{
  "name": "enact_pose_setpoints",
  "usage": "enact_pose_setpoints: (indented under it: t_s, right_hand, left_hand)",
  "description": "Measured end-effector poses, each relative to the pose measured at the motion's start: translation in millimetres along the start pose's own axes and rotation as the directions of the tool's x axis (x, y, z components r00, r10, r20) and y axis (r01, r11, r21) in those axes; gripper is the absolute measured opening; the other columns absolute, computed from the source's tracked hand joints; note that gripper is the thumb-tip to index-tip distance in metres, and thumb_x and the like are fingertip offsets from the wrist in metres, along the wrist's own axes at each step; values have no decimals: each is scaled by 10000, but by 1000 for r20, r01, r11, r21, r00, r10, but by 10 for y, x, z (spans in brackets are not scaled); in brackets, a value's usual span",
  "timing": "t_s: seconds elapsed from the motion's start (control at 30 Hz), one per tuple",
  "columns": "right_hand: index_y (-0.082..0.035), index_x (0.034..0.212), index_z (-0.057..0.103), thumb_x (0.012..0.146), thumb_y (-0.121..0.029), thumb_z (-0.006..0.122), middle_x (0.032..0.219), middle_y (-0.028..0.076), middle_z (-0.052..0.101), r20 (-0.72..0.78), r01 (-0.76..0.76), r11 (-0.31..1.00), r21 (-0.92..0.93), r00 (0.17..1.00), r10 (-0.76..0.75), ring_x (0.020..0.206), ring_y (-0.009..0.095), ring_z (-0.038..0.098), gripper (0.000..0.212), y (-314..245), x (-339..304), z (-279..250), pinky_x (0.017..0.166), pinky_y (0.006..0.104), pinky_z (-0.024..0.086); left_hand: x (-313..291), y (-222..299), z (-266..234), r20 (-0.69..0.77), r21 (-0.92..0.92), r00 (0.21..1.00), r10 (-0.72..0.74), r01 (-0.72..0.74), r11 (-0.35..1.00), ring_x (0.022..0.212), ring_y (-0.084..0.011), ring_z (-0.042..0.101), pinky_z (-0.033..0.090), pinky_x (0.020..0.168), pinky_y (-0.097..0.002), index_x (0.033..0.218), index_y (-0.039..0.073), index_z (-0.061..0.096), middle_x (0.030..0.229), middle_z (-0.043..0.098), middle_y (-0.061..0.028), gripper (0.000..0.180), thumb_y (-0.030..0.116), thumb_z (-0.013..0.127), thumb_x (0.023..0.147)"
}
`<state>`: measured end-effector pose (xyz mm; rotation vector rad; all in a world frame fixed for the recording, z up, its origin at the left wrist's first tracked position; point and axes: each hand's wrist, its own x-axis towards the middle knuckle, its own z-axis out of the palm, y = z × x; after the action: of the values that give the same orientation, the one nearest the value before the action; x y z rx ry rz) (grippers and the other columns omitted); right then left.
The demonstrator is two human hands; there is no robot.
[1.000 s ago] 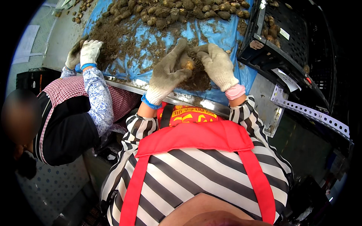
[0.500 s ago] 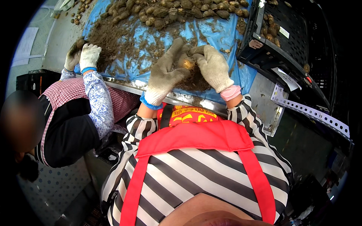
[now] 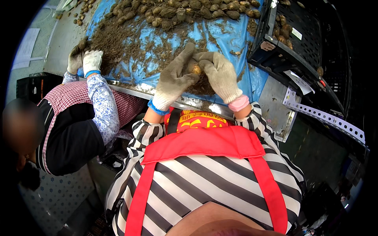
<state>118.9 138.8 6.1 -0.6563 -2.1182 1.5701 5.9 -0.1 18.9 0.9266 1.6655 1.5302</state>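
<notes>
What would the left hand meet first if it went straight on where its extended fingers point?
Probably the left hand meets the brown tuber pile; with depth unclear, loose root debris on the blue sheet may come first.

The left grip (image 3: pixel 173 76) and right grip (image 3: pixel 221 74) partly hide a tuber (image 3: pixel 195 70); the top edge crops the heap (image 3: pixel 195 13).

The sheet (image 3: pixel 226 37) at 12 o'clock is glossy plastic; the crate (image 3: pixel 303 25) at 2 o'clock is plastic. Gloves (image 3: pixel 172 80) are matt knitted cloth. The tuber (image 3: pixel 195 70) is rough.
</notes>
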Motion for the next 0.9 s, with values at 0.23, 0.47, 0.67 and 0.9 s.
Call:
enact_pose_setpoints:
  t_s: [0.23, 0.47, 0.67, 0.9]
  right_hand:
    - [-10, 1186, 717, 943, -138, 643, 1073, 133, 750, -25, 27, 966, 255, 999, -22, 976, 226, 706, 285, 253, 117, -45, 867, 340, 544]
    - [13, 1151, 724, 937, -129, 641, 1075, 148, 746, 88, -208, 978, 26, 975, 205, 961, 239, 709, 270, 114, -15, -11, 847, 333, 547]
    - [-17, 1205, 709, 939, -132, 622, 1085, 141, 751, -36, -98, 993, 66, 994, 101, 978, 243, 709, 303, 302, 200, -17, 857, 334, 540]
    - [-26, 1206, 719, 878, -31, 684, 1203, 120, 714, 9, 211, 940, 268, 975, -221, 1175, 242, 646, 330, 41, -2, -22, 1023, 333, 502]
  left_hand:
    - [-18, -42, -26, -55, -279, 993, -106, 86, 956, 1488, -274, 391, 402, 1168, -350, 1590, -33, 306, 1617, 391, -191, 888, -92, 633, 766]
    - [-13, -147, 24, -76, -22, 997, -9, 8, 1000, 1475, -273, 412, 365, 1187, -349, 1577, -26, 341, 1605, 413, -181, 820, 4, 652, 819]
    - [-39, 4, 37, -15, -314, 999, -29, 23, 949, 1465, -267, 420, 377, 1193, -364, 1577, -35, 327, 1614, 383, -187, 804, 59, 652, 848]
    - [-63, 23, 34, -27, -548, 998, -57, 33, 836, 1381, -236, 506, 501, 1088, -329, 1597, -58, 223, 1597, 365, -197, 961, 162, 739, 816]
